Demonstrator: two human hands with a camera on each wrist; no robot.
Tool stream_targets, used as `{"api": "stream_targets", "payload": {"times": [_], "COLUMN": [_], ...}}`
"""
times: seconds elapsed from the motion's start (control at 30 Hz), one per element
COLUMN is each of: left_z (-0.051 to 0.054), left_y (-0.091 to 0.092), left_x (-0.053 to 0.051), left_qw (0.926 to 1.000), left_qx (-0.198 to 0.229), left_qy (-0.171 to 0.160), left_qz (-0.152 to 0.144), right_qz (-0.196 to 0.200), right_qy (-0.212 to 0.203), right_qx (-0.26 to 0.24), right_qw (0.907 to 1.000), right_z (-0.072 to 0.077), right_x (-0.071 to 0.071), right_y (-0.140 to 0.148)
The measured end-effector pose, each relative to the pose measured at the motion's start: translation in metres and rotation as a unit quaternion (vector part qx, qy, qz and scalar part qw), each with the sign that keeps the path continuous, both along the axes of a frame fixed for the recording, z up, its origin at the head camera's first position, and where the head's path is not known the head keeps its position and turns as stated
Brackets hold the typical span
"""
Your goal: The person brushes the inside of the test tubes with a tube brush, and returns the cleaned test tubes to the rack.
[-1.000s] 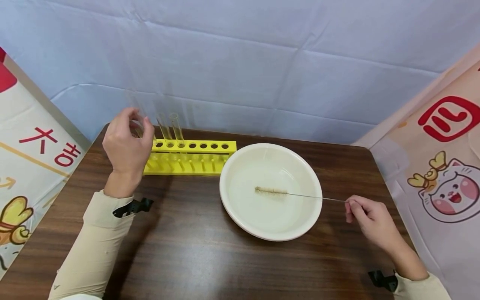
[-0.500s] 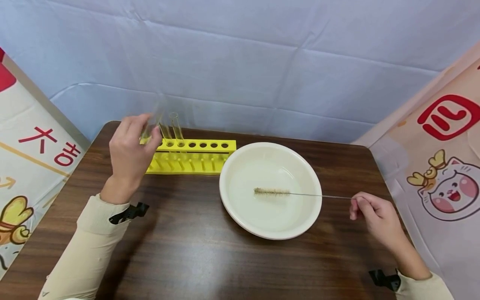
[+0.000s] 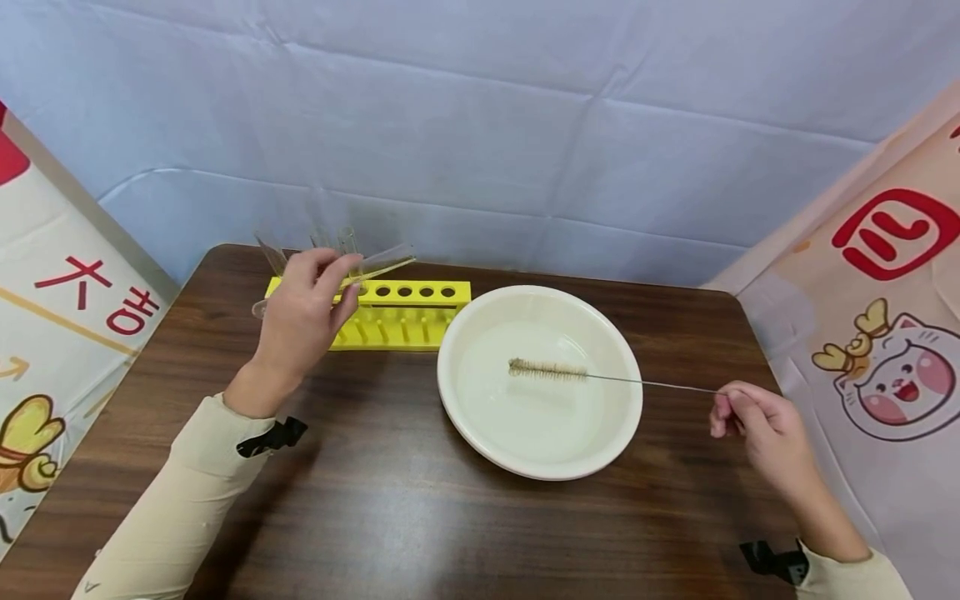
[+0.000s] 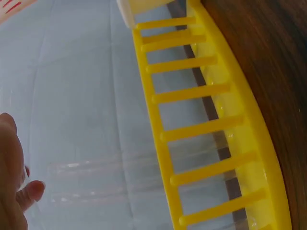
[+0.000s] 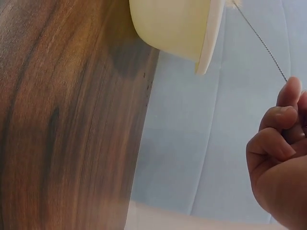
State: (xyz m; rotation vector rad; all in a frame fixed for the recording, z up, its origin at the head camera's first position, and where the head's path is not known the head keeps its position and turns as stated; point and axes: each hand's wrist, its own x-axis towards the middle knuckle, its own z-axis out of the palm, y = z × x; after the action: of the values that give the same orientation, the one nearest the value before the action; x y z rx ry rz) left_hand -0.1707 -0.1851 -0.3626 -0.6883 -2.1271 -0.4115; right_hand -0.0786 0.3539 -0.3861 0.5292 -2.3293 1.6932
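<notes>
My left hand [image 3: 300, 321] is over the left part of a yellow test tube rack [image 3: 397, 336] and holds a clear glass test tube [image 3: 386, 260]. The tube slants, its right end raised toward the basin side; the fingers cover its middle. Behind the hand, several other tubes [image 3: 347, 240] stand in the rack, partly hidden. In the left wrist view the hand [image 4: 13, 177] shows only at the edge, beside faint upright tubes [image 4: 86, 167]. My right hand [image 3: 768, 429] pinches the thin wire handle of a test tube brush [image 3: 551, 369], whose bristles hang over a white basin [image 3: 540, 467].
The basin holds clear liquid and stands right of the rack on a dark wooden table [image 3: 375, 517]. A pale cloth [image 3: 480, 142] hangs behind the table, with printed banners [image 3: 892, 350] at both sides.
My left hand has moved right and slightly down across the rack, and its tube has tipped over to the right. My right hand has drawn the brush a little to the right and up.
</notes>
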Motion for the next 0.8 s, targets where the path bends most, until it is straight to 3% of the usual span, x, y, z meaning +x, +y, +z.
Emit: {"api": "stream_targets", "payload": {"times": [0.23,0.43,0.63,0.8], "left_z": [-0.004,-0.008,-0.007,-0.004], "left_y": [0.015,0.030,0.041,0.049], "left_x": [-0.002,-0.004,-0.004,-0.001], "left_qw": [0.9974,0.9915,0.9807,0.9745], "left_qx": [-0.068,-0.119,-0.176,-0.203], "left_qy": [0.014,0.021,-0.004,-0.020], "left_qz": [-0.020,-0.049,-0.084,-0.093], "right_qz": [-0.004,0.004,0.039,0.073], "right_qy": [-0.010,-0.007,0.002,0.004], "right_qx": [-0.087,-0.119,-0.147,-0.185], "right_qw": [0.9961,0.9929,0.9883,0.9801], "right_z": [-0.001,-0.002,-0.002,0.000], "right_x": [0.000,-0.001,-0.003,-0.006], "right_y": [0.001,0.003,0.005,0.006]}}
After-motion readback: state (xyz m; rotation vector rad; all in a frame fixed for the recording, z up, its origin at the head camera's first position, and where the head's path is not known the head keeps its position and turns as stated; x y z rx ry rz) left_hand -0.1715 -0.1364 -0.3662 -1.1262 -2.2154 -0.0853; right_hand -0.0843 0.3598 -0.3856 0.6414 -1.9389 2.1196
